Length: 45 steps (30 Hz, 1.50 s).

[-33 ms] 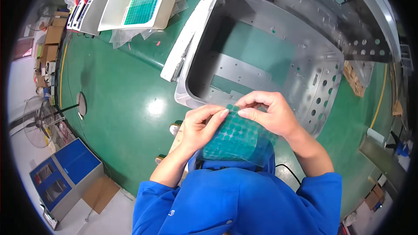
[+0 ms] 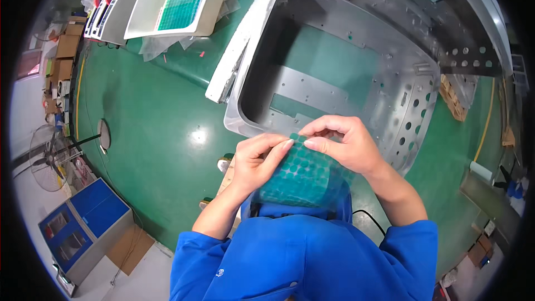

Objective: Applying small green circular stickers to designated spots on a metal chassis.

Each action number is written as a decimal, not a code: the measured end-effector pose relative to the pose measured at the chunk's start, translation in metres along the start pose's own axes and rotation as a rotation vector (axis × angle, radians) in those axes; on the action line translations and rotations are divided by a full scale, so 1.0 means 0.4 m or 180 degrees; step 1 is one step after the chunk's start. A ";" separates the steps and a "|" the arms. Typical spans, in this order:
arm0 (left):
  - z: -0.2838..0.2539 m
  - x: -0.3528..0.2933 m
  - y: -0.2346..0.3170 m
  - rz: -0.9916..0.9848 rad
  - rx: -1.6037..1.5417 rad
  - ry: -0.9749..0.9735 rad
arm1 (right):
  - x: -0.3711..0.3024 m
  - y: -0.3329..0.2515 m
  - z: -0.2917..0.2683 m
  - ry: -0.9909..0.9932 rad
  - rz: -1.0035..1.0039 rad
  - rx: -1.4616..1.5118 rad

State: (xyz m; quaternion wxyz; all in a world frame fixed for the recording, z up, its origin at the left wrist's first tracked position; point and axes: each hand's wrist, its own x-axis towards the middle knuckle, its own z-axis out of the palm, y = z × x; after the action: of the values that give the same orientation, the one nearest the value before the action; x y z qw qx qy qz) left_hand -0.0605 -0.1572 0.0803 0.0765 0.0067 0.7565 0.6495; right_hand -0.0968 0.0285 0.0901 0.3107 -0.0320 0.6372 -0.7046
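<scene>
A clear sheet of green round stickers (image 2: 301, 173) hangs between my hands, over my lap. My left hand (image 2: 256, 161) pinches its upper edge between thumb and fingertips. My right hand (image 2: 345, 142) is closed at the same edge, thumb against fingers, close to the left fingertips. Whether a single sticker is between the right fingers is hidden. Just beyond my hands lies a large grey metal housing (image 2: 304, 81), a deep open shell with rounded corners and many holes.
White foam (image 2: 231, 58) lies along the housing's left side. Farther left, a white tray (image 2: 206, 25) holds more green sticker sheets, next to tape dispensers (image 2: 111, 17). A standing fan (image 2: 50, 159) and a blue-topped cabinet (image 2: 100, 206) are at the left. Wooden pallet pieces (image 2: 454, 100) lie right.
The lower part of the sticker sheet has swung a little, and its clear lower right corner hangs differently. My hands stay almost in place.
</scene>
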 end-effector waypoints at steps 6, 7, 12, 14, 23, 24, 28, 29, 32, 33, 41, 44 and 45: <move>-0.015 -0.038 -0.024 0.0130 0.0254 -0.0214 | -0.032 0.040 0.055 0.0416 0.0269 0.0342; -0.012 -0.041 -0.031 0.0140 0.0201 -0.0206 | -0.038 0.050 0.061 0.0493 0.0147 0.0204; 0.002 -0.050 -0.057 0.0137 0.0181 -0.0284 | -0.064 0.075 0.078 0.0892 -0.0277 -0.0407; 0.008 -0.043 -0.061 0.0183 0.0231 -0.0348 | -0.066 0.087 0.079 0.1083 -0.0622 -0.0655; 0.028 -0.013 -0.071 -0.0651 0.0010 0.0036 | -0.003 0.111 -0.010 0.1456 -0.0509 -0.0295; 0.027 -0.010 -0.070 -0.0558 0.0032 0.0033 | 0.037 0.157 -0.086 0.1543 -0.0621 -0.0940; 0.027 0.007 -0.088 -0.0229 0.0075 0.0025 | 0.125 0.311 -0.242 0.1529 0.0365 -0.1873; 0.027 0.008 -0.092 -0.0246 0.0040 0.0030 | 0.139 0.337 -0.252 0.1503 0.0374 -0.2032; 0.024 0.007 -0.099 -0.0264 0.0033 0.0072 | 0.164 0.353 -0.246 0.1406 0.0567 -0.2280; 0.025 0.008 -0.100 -0.0269 0.0014 0.0087 | 0.167 0.353 -0.246 0.1410 0.0572 -0.2355; 0.031 0.017 -0.102 -0.0351 -0.0099 0.0122 | 0.179 0.347 -0.238 0.1476 0.0707 -0.2664; 0.032 0.019 -0.107 -0.0381 -0.0154 0.0140 | 0.180 0.359 -0.238 0.1519 0.0660 -0.2791; 0.033 0.019 -0.109 -0.0385 -0.0169 0.0155 | 0.180 0.355 -0.235 0.1529 0.0676 -0.2823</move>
State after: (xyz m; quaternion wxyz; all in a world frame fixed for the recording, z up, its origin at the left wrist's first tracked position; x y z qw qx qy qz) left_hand -0.0625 -0.1503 0.0346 0.0973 -0.0568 0.7396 0.6635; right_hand -0.1397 0.0772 -0.0829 0.1820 0.0669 0.9278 -0.3187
